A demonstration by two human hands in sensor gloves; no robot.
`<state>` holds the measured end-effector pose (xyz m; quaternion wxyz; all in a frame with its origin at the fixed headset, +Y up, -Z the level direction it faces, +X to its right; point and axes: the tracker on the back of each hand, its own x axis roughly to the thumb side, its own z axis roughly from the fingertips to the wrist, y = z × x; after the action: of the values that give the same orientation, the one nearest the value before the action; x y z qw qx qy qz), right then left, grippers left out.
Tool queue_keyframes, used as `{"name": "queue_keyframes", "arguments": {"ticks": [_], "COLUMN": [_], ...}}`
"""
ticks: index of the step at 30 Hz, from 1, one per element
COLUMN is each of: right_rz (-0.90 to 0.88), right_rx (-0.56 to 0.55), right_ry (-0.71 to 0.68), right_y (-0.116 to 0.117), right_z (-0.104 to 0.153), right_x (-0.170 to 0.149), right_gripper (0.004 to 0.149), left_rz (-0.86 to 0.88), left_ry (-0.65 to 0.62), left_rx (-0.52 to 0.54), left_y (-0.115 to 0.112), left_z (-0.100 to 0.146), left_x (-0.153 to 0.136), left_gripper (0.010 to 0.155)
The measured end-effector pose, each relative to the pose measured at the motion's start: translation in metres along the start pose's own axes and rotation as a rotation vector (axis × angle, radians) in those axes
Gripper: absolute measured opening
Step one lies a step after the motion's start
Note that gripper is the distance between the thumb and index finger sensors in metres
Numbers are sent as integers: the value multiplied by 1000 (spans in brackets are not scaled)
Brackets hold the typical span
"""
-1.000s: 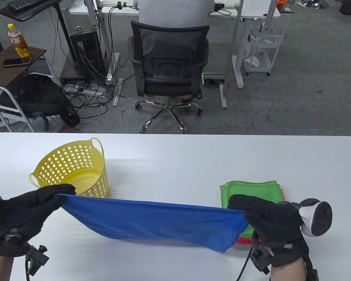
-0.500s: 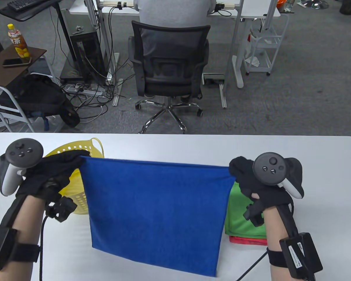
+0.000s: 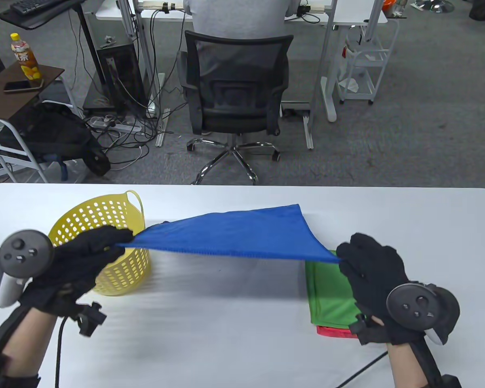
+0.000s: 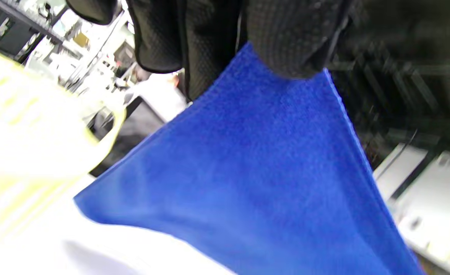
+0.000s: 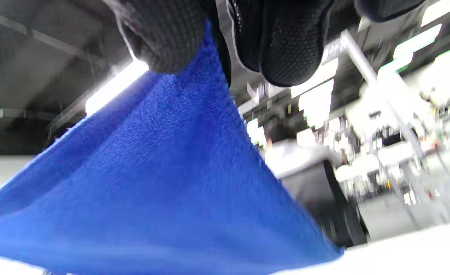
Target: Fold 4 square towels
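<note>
A blue towel [image 3: 234, 236] is stretched in the air above the white table [image 3: 242, 331], its free edge flung away from me. My left hand [image 3: 85, 254] pinches its near left corner beside the yellow basket. My right hand [image 3: 367, 266] pinches its near right corner above the folded stack. The left wrist view shows the blue towel [image 4: 255, 164] hanging from my gloved fingers [image 4: 286, 42]. The right wrist view shows the towel [image 5: 163, 183] gripped between my fingers [image 5: 163, 38]. A folded green towel [image 3: 331, 295] lies on a folded red towel [image 3: 335, 332] at the right.
A yellow perforated basket [image 3: 105, 230] stands on the table at the left, partly behind my left hand. Beyond the table's far edge a black office chair [image 3: 234, 89] with a seated person stands on the grey floor.
The blue towel hung down from both hands half a second ago; now both hands have dropped lower and nearer me, and the towel's free edge has swung up and away over the table.
</note>
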<state>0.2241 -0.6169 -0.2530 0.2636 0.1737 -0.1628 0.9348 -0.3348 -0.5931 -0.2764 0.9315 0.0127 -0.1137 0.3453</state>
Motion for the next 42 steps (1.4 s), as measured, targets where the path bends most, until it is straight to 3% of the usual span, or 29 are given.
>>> {"name": "queue_keyframes", "arguments": {"ticks": [2, 6, 9, 14, 19, 24, 26, 30, 32, 34, 38, 42], "right_rz": [14, 110, 102, 116, 173, 256, 310, 405, 428, 458, 437, 377], "right_rx": [178, 433, 585, 649, 603, 567, 552, 561, 577, 634, 515, 521], "right_ry": [14, 2, -6, -1, 30, 113, 155, 262, 309, 338, 250, 230], "right_y": [32, 77, 90, 92, 95, 107, 122, 164, 180, 190, 169, 152], "right_z": [21, 55, 77, 93, 71, 17, -13, -48, -50, -46, -28, 8], "right_x": [-7, -11, -6, 6, 7, -1, -9, -35, -43, -46, -26, 4], "right_gripper": [44, 45, 45, 45, 45, 44, 44, 44, 46, 62, 64, 55], "left_rz": [-70, -172, -232, -279, -271, -204, -226, -217, -205, -198, -166, -117], "left_ry": [39, 118, 136, 166, 257, 351, 416, 562, 623, 628, 547, 447], "left_rx": [-62, -185, -264, -301, -303, -257, -282, -244, -289, -314, -243, -198], "left_y": [-33, -74, -90, -94, -94, -96, -103, -123, -133, -139, -128, -107], "left_z": [27, 69, 97, 125, 107, 56, 27, -12, -20, -19, -2, 21], "left_x": [-22, -48, -53, -51, -56, -65, -69, -92, -103, -109, -104, -96], "left_gripper": [44, 45, 45, 45, 45, 45, 45, 45, 52, 60, 63, 64]}}
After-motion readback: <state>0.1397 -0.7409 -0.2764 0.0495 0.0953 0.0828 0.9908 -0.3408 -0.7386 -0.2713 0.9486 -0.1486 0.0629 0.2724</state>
